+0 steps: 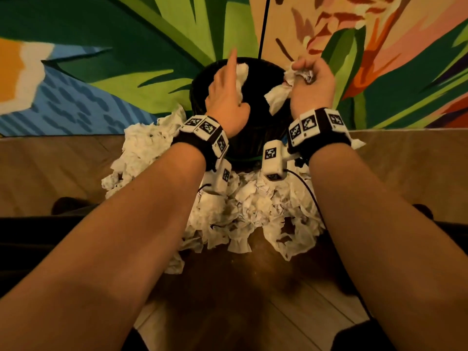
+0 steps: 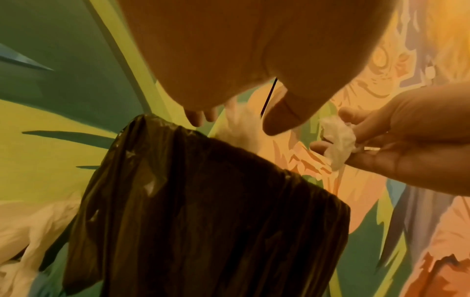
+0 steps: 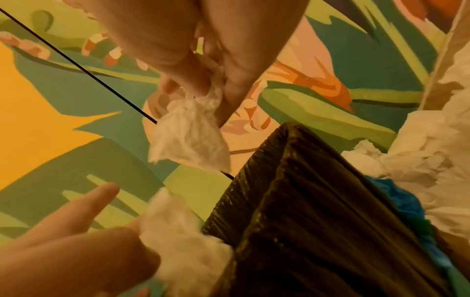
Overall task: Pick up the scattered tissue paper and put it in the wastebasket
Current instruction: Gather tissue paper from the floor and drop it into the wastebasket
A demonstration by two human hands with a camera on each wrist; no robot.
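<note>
My left hand [image 1: 225, 97] had its fingers spread over the wastebasket [image 1: 263, 69], its wad [image 1: 241, 79] falling free; my right hand [image 1: 311, 84] clutched tissue [image 1: 277, 98] at the three o'clock rim, which I judged might drop outside.

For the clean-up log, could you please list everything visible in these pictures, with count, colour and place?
wastebasket: one, lined with a black bag, on the floor against the wall.
tissue at the left hand: one wad, white, over the wastebasket's opening.
tissue in the right hand: one crumpled piece, white, hanging at the wastebasket's right rim.
scattered tissue: many crumpled pieces, white, heaped on the floor around the wastebasket.
mural wall: one, green, blue, orange and pink, behind the wastebasket.
floor: wooden, brown.
cord: one, black, running down the wall.
wrist bands: two, black with white markers.
left hand: fingers straight.
right hand: fingers curled round tissue.
</note>
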